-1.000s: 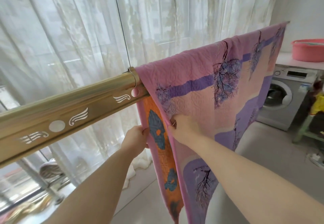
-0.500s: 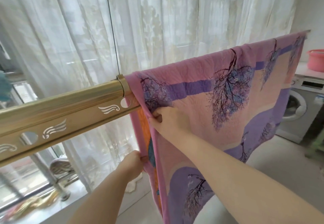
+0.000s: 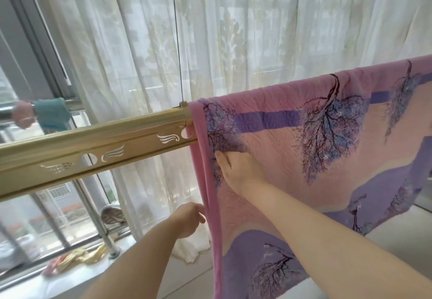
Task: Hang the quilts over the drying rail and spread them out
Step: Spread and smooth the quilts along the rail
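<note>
A pink and purple quilt point(image 3: 292, 149) printed with dark trees hangs over the gold drying rail point(image 3: 98, 144), which runs from the left edge toward the right. The quilt covers the rail from its hanging wire rightward. My right hand point(image 3: 238, 170) presses on the quilt's front face near its left edge, fingers pinching the fabric just below the rail. My left hand point(image 3: 189, 219) is lower down, its fingertips gripping the quilt's hanging left border. The back layer of the quilt is mostly hidden.
White lace curtains point(image 3: 233, 41) hang behind the rail. A thin wire point(image 3: 177, 41) holds the rail up. A window with metal bars point(image 3: 70, 216) is at the left, with a teal cloth point(image 3: 51, 114) on a bar and colourful cloths point(image 3: 77, 256) on the sill.
The quilt's left edge has been drawn left and straightened, so the orange underside no longer shows. My left hand has dropped lower along the border. The view has swung left.
</note>
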{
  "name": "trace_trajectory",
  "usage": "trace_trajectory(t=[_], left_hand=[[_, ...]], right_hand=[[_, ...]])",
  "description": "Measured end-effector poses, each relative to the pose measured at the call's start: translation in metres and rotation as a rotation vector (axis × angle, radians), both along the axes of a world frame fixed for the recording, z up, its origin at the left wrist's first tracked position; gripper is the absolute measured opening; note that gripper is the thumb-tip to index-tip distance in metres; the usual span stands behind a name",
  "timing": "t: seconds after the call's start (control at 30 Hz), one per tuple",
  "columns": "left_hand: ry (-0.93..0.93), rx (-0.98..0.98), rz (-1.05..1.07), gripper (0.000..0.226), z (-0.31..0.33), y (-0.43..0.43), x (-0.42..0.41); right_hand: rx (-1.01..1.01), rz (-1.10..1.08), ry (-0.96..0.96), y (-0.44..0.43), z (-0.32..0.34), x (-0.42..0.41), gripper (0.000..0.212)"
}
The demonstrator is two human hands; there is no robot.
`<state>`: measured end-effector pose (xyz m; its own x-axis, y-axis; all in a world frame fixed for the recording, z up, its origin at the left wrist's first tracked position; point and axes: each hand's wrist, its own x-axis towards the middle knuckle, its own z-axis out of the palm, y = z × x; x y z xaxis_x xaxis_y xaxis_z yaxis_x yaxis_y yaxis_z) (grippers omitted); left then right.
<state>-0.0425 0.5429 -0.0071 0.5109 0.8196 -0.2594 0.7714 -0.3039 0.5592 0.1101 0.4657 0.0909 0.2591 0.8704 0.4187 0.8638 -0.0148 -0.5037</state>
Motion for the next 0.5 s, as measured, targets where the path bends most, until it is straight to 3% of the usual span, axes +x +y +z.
trace_trajectory(t=[0.27, 0.5], left_hand=[[0.051, 0.061, -0.017, 0.045, 0.035, -0.021, 0.004], [-0.039, 0.106, -0.099, 0.032, 0.064, -0.05, 0.076]], right_hand=[[-0.013, -0.028, -0.037, -0.006, -0.004, 0.026, 0.05], [-0.05, -0.2, -0.063, -0.045, -0.013, 0.099, 0.05]])
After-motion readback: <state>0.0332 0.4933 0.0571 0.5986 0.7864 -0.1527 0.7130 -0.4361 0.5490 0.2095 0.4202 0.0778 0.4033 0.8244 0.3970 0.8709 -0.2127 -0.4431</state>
